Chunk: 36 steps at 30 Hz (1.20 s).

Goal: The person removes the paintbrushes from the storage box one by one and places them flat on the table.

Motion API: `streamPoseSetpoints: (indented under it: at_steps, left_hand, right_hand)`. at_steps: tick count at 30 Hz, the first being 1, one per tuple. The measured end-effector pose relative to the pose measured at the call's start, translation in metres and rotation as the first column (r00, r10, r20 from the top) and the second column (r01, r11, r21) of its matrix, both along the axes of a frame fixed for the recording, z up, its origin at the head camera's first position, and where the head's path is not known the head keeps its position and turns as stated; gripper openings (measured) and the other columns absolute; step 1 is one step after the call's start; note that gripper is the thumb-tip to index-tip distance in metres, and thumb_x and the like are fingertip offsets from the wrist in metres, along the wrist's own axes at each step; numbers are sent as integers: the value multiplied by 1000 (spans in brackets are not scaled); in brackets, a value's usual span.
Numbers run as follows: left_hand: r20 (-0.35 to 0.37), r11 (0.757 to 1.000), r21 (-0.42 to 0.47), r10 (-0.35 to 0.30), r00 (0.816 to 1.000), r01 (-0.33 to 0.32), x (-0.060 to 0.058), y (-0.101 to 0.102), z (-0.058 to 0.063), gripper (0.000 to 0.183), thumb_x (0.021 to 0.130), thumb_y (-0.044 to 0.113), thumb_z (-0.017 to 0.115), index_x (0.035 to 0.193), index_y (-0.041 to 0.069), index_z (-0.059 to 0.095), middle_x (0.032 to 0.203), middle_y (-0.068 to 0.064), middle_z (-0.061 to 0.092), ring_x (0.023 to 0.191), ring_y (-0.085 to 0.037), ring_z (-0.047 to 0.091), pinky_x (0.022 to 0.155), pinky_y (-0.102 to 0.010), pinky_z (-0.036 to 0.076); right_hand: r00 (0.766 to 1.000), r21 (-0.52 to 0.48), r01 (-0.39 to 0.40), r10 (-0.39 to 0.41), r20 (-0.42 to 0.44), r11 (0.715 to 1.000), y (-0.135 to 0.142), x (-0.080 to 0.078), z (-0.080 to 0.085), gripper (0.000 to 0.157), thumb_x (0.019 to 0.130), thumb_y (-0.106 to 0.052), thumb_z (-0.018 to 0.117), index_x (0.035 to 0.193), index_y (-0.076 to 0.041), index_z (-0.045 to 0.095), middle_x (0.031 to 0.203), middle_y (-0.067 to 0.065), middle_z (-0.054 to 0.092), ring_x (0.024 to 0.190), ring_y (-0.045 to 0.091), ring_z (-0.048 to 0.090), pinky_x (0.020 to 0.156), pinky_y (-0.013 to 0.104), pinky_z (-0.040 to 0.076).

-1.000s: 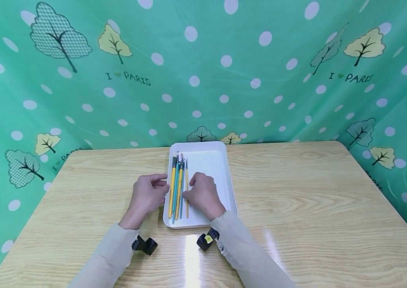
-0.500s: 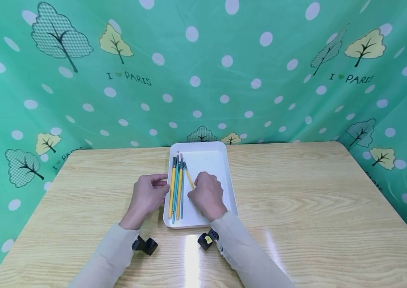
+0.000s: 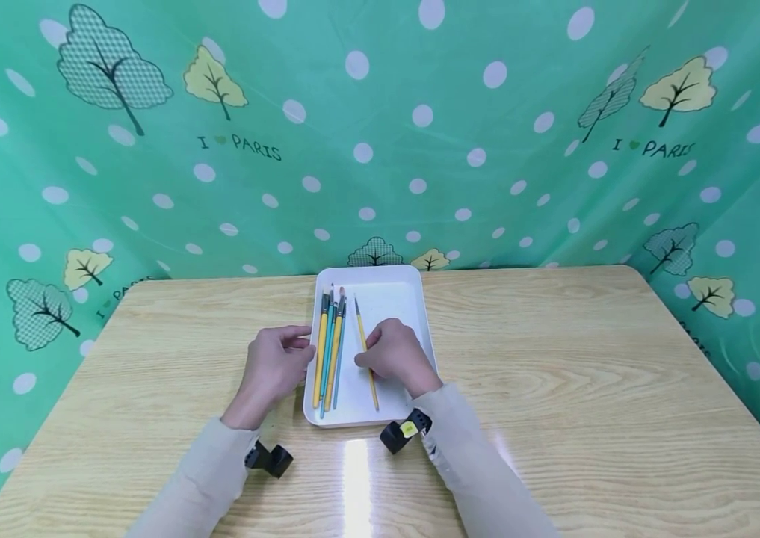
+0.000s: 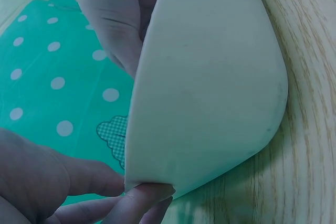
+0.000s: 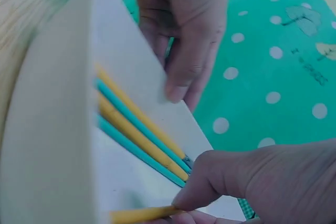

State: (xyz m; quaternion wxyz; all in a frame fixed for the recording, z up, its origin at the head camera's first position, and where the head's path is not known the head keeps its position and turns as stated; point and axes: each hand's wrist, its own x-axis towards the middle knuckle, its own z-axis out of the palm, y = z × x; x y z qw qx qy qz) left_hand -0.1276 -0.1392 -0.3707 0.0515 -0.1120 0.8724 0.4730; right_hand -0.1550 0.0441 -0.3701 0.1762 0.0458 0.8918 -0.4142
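Green dotted cloth is hanging behind, and a wooden table is stretching across below. Far left of the work, a small black camera is sitting on the inner side of the left wrist. Left hand is pinching the left wall of a white tray, finger gap narrow, with thumb and fingers gripping the rim; probably this is keeping the tray from sliding. The tray is lying flat on the table, near its back edge. Just inside the left wall, a bunch of brushes, yellow and teal, is lying side by side, bristle ends facing the far side; likely they are being kept parallel so they aren't crossing. Next, a thin yellow brush is lying apart from the bunch, over the middle of the tray and slanting, its near end pointing toward the right; whether it is touching the tray floor, cannot tell. Right hand is pinching this brush around mid-handle, thumb pressing on it in the right wrist view; a mid-handle hold is probably giving good control over its angle. Another black camera is sitting at the right wrist.
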Motion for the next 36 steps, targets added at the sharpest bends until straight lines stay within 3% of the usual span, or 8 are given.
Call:
streamPoseSetpoints:
  at_steps: [8, 13, 20, 36]
  left_hand:
    - [-17, 1000, 0, -10, 1000, 10, 0, 2, 1, 39, 99, 10, 60, 138, 1, 61, 117, -20, 64, 94, -25, 69, 68, -26, 64]
    - [-19, 1000, -5, -10, 1000, 10, 0, 2, 1, 39, 100, 11, 60, 138, 1, 61, 118, -20, 64, 96, -26, 69, 68, -26, 64]
    - [-5, 1000, 8, -7, 1000, 7, 0, 3, 0, 39, 100, 10, 60, 138, 1, 61, 118, -20, 64, 92, -25, 69, 68, -27, 64]
    - [13, 1000, 15, -3, 1000, 3, 1, 0, 2, 39, 100, 11, 61, 138, 3, 62, 117, -20, 65, 88, -23, 70, 68, -28, 64]
  right_hand:
    - [998, -55, -3, 6, 62, 998, 7, -5, 6, 21, 86, -11, 77, 103, -8, 63, 82, 10, 71, 65, 20, 70, 56, 26, 52]
    - [997, -112, -15, 22, 68, 994, 12, -8, 11, 27, 87, -6, 73, 111, -8, 62, 87, 10, 70, 68, 21, 70, 62, 31, 60]
    - [996, -189, -16, 32, 83, 982, 23, -10, 16, 28, 89, -3, 70, 114, -7, 61, 96, 13, 67, 72, 22, 70, 67, 33, 65]
    - [996, -205, 49, -31, 89, 978, 38, -11, 26, 32, 88, -2, 70, 118, -7, 59, 97, 13, 68, 74, 22, 71, 68, 33, 65]
